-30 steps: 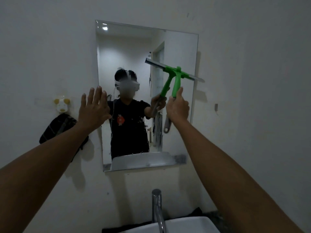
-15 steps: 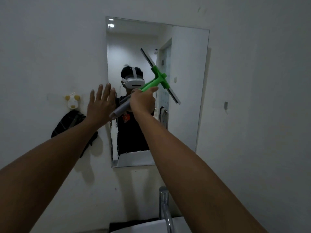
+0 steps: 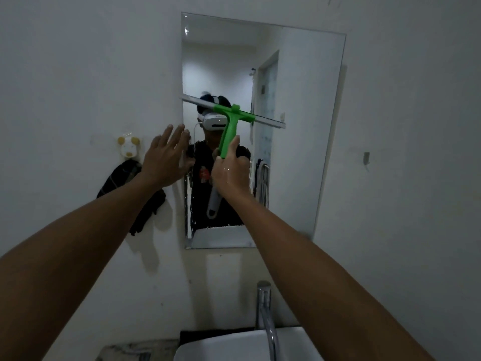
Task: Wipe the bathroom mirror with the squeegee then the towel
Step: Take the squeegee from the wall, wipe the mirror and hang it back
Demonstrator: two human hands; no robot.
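Gripping the green handle of the squeegee (image 3: 230,126), the right hand (image 3: 229,175) sat at the centre of the frame with its fingers curled round the shaft and the thumb laid up along it. The handle's long axis ran nearly upright, leaning slightly to the right toward its top, with its grey lower end poking out beneath the hand and pointing down and a little left. At the top the blade crossed it like a T, its long axis running from upper left to lower right, the left tip reaching the left edge of the mirror (image 3: 307,131) and the right tip ending near the mirror's middle. The blade lay against or just in front of the glass; which of the two could not be told. The left hand (image 3: 166,158) was released, fingers straight and spread, at the mirror's left edge, left of centre in the frame. A dark towel (image 3: 130,194) hung on the wall at middle left, beneath a small white hook (image 3: 127,147). At the bottom of the frame stood a chrome faucet (image 3: 265,316) over a white sink (image 3: 234,345).
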